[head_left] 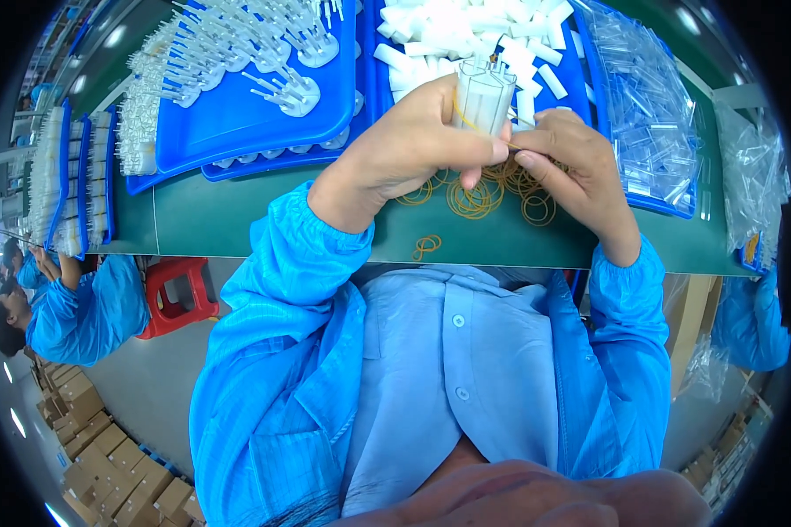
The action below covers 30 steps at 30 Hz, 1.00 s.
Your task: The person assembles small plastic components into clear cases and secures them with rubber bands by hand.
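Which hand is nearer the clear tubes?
Right. The right hand is just left of the clear tubes; the left hand is farther left, holding the white cylinder.

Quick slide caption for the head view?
Left hand grips a white cylindrical assembly; right hand pinches a yellow rubber band.

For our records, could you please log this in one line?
Left hand: holds bundle; right hand: pinches band; loose bands: on table
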### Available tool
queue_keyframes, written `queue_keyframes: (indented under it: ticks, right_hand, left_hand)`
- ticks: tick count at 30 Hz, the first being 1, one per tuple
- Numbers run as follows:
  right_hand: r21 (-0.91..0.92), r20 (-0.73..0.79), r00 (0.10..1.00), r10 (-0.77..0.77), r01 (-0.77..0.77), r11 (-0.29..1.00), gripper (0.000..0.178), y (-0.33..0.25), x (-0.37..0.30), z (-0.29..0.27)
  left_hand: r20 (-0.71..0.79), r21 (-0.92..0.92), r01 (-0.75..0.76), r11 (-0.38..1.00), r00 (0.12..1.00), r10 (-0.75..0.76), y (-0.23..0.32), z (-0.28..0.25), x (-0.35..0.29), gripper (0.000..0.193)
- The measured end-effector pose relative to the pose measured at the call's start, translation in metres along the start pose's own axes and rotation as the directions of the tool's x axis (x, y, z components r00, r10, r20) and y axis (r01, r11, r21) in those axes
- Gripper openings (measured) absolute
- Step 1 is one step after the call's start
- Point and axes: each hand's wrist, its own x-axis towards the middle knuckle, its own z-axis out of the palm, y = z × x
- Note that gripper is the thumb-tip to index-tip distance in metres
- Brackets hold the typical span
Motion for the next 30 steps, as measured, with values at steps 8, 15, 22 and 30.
queue_keyframes:
  ticks: [8,15,22,30]
  right_hand:
    - [0.749,-0.232,0.96,0.158,0.073,0.658,0.037,-0.011,-0.03,-0.022]
    - [-0.001,-0.318,0.89,-0.326,0.344,0.939,0.04,-0.057,-0.009,-0.028]
    - [0.114,-0.607,0.795,-0.01,0.099,0.989,0.111,-0.05,-0.025,-0.003]
    - [0.053,-0.295,0.954,0.051,-0.037,0.998,0.094,-0.066,-0.011,-0.002]
  left_hand:
    - [-0.023,-0.39,0.067,0.918,0.996,-0.082,-0.014,0.01,0.004,0.043]
    - [0.171,-0.711,0.269,0.649,0.962,-0.212,-0.039,0.069,-0.003,0.033]
    - [-0.095,-0.372,-0.059,0.926,0.995,0.025,-0.025,0.068,-0.014,0.033]
    - [-0.105,0.787,-0.218,0.578,0.875,0.473,-0.034,0.066,-0.021,0.053]
